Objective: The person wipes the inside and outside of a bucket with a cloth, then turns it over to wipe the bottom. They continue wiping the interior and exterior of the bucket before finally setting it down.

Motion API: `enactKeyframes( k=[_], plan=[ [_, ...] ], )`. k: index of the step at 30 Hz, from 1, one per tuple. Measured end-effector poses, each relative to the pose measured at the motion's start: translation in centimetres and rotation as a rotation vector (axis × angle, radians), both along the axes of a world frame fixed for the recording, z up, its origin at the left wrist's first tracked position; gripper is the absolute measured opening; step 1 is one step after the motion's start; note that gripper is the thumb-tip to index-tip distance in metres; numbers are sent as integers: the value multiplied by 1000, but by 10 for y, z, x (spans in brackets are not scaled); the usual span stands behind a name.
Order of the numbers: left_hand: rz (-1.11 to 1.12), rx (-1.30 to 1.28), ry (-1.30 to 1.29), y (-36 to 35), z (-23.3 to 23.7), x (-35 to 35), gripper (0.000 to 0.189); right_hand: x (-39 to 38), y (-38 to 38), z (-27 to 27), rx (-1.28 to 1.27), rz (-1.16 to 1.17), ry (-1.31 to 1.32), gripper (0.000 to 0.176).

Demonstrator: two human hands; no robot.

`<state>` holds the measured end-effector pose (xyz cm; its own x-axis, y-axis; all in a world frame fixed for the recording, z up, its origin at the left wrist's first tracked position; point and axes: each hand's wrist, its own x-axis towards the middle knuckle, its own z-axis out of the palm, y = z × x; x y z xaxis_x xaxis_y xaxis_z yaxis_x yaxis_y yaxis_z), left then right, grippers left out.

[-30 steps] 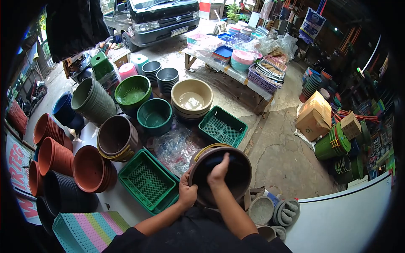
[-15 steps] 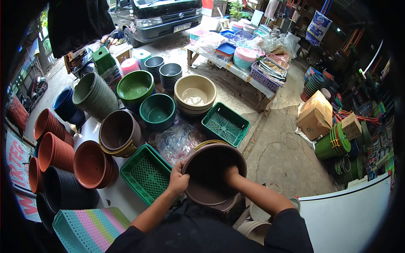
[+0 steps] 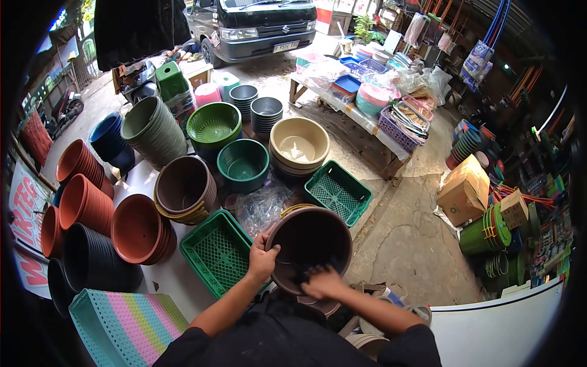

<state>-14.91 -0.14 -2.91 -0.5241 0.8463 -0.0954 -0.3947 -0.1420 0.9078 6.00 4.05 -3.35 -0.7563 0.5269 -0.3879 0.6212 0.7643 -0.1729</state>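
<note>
A brown plastic bucket (image 3: 288,235) with a yellow handle is tilted toward me in front of my body, its mouth facing up. My left hand (image 3: 263,257) is closed on its left rim, thumb over the edge. Inside the mouth, close to the lower right wall, my right hand (image 3: 323,282) is closed on a dark cloth (image 3: 313,269), slightly blurred by motion. Left of the bucket lies a green plastic basket (image 3: 215,260), and behind it is crumpled clear plastic wrap (image 3: 260,209).
Stacked brown buckets (image 3: 183,183), terracotta pots (image 3: 137,229) and black pots (image 3: 92,263) stand at the left. Beyond are a cream basin (image 3: 299,144) and another green basket (image 3: 339,192). A goods table (image 3: 342,107), cardboard box (image 3: 465,191) and parked vehicle (image 3: 263,30) lie farther off.
My right hand has come from deep inside the bucket toward its lower near wall, bringing the dark cloth into sight. My left hand keeps hold of the rim. The whole view has shifted slightly.
</note>
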Motion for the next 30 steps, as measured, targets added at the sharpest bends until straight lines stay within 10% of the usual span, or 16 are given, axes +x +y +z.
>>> enactKeyframes(
  k=[6,8,12,17,22,24,25,30],
  plan=[
    [-41,-55,-161,-8,8,19,14,-60,-33,30,-866,-516,512,41],
    [-39,-88,-183,-8,20,24,16,-84,-20,49,-1410,-1262,1007,34],
    [-68,6,-129,-9,10,27,11,-68,45,93,-1539,-1284,1742,34],
    [59,14,-110,-5,7,21,33,-2,66,96,-1069,-1401,2095,35],
    [132,23,-165,0,14,16,34,35,41,35,-344,-1485,1779,39],
    [53,14,-174,-2,19,16,35,30,48,11,752,-677,477,47],
    [-20,5,-185,-2,20,17,35,10,49,33,258,-1022,996,60],
    [-185,-20,-146,-3,6,26,36,-36,60,71,331,-704,704,81]
  ],
)
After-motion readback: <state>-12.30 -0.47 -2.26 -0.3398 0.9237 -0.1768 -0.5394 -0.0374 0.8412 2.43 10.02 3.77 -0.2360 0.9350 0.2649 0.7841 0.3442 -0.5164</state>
